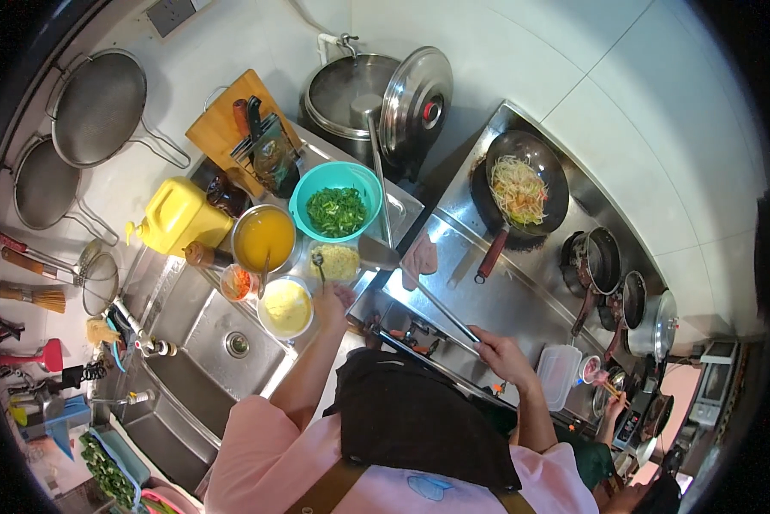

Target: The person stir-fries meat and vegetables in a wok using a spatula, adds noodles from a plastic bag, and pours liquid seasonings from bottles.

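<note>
My left hand (333,303) grips the handle of a small dark spoon (319,262), whose bowl rests in a clear tub of pale minced food (337,260). My right hand (504,356) holds the long metal handle of a wok ladle or turner (439,302). Its broad head (377,253) hovers beside that tub. Close to my left hand stand a white bowl of yellow powder (285,307), a metal bowl of orange-yellow liquid (266,238) and a teal bowl (369,186) of chopped greens. Shredded pale food (518,189) lies in a red-handled wok (545,154).
A lidded steel stockpot (324,122) with a ladle in it stands at the back. A folded cloth (420,254) lies on the steel stove top (449,283). Left are a yellow jug (179,218) and a sink (208,331). Another person's hand (615,406) holds chopsticks at right.
</note>
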Demonstrator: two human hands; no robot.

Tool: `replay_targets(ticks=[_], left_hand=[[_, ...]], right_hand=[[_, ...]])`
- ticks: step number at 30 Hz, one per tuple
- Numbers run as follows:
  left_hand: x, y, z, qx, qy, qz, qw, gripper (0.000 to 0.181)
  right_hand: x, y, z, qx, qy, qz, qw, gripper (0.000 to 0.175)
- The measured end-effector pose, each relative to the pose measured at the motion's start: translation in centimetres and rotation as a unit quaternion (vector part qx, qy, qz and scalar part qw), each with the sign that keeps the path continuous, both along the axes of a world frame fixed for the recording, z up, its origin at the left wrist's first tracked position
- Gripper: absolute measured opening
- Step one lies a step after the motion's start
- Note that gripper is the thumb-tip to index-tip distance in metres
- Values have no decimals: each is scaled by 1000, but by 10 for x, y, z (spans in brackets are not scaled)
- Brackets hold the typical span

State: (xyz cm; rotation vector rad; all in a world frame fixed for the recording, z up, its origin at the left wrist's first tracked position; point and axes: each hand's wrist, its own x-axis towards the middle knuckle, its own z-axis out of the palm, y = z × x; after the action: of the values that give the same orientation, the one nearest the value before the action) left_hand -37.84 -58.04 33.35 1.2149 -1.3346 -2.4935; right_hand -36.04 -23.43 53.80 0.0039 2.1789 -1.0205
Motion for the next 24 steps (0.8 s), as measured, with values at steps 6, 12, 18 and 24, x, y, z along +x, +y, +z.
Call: replay_targets(ticks=[6,12,18,24], left_hand=[[-11,14,5,73,-7,182,981,22],[-18,35,-1,113,-36,118,986,20],[-11,29,-16,-89,-33,90,991,11],[12,10,-18,-67,-6,-52,996,19]], right_hand=[[-7,-36,-17,91,237,212,944,42],[-26,-60,-30,164,226,268,922,42],[-38,-59,-31,145,224,271,925,40],[-41,-35,-47,42,177,276,944,36]])
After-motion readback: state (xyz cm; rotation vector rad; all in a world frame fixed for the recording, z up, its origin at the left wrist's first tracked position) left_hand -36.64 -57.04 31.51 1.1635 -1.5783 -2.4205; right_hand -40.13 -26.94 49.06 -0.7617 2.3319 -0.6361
